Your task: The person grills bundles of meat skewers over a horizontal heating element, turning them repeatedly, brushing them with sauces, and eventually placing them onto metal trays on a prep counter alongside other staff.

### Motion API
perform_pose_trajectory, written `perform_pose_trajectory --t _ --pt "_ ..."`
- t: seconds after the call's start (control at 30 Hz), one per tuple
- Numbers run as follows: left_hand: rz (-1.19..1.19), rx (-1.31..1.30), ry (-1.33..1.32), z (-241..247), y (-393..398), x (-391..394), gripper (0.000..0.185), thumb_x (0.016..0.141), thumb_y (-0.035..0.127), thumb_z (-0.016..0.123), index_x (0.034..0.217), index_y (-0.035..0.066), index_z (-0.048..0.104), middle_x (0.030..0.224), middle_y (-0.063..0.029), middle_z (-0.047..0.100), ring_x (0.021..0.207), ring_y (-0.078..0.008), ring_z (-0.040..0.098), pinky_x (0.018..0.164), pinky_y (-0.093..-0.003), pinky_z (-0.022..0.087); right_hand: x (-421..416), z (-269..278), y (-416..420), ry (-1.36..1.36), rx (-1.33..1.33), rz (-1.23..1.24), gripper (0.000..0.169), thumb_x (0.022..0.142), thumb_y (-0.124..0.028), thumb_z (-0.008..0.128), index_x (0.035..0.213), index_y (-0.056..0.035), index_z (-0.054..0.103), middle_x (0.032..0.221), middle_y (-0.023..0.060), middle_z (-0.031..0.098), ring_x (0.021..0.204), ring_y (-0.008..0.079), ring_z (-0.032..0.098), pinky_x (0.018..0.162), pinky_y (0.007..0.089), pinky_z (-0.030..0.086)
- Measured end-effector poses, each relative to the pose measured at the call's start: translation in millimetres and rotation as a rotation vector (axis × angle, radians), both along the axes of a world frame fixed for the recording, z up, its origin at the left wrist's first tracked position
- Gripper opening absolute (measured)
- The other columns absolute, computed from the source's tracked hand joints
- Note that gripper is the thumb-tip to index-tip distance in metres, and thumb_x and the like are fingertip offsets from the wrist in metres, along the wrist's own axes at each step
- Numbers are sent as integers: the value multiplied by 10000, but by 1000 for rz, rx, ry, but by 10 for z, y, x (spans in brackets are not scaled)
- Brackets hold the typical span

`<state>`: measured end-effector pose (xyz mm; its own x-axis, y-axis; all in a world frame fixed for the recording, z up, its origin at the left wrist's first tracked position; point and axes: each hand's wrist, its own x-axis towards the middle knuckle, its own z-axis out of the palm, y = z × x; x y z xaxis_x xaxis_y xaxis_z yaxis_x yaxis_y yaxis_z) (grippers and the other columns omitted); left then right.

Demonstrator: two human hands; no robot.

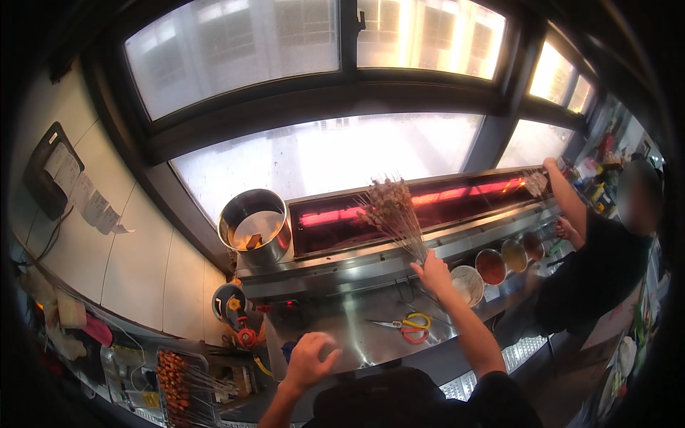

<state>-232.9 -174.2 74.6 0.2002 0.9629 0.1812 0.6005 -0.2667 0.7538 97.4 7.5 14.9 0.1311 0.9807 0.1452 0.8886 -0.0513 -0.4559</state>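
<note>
My right hand (436, 273) grips the lower ends of a large bunch of meat skewers (393, 208), held fanned out and tilted over the glowing infrared grill (342, 214). Some of the meat shows in front of the red heating strip. My left hand (313, 358) is raised near the front edge of the steel counter (348, 321), fingers apart, with nothing in it. Between my hands, scissors with yellow and red handles (415, 327) lie on the counter. A white tub of pale powder (466, 285) stands just beyond my right wrist.
A steel pot (254, 224) stands at the grill's left end. Bowls of red seasoning (491, 266) and yellow seasoning (514, 255) line the right. A co-worker (599, 267) holds skewers at the grill's far end. A tray of red-brown skewers (179, 385) sits lower left, near a red valve (247, 337).
</note>
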Motion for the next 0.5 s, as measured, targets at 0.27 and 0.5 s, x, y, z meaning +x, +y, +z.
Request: perform_pose_trajectory --t 0.27,0.5 --pt "-97 414 34 392 370 441 214 698 130 683 881 33 632 942 -101 626 892 -292 587 782 -362 474 269 -187 -8 157 63 70 343 840 -275 608 949 18 466 785 292 607 783 490 575 683 531 467" --pt "-126 9 -201 -274 237 898 204 758 146 665 925 32 643 976 -101 637 937 -248 600 799 -361 476 247 -76 62 -53 56 -30 309 854 -289 601 921 -4 502 758 266 610 736 460 594 639 492 474"
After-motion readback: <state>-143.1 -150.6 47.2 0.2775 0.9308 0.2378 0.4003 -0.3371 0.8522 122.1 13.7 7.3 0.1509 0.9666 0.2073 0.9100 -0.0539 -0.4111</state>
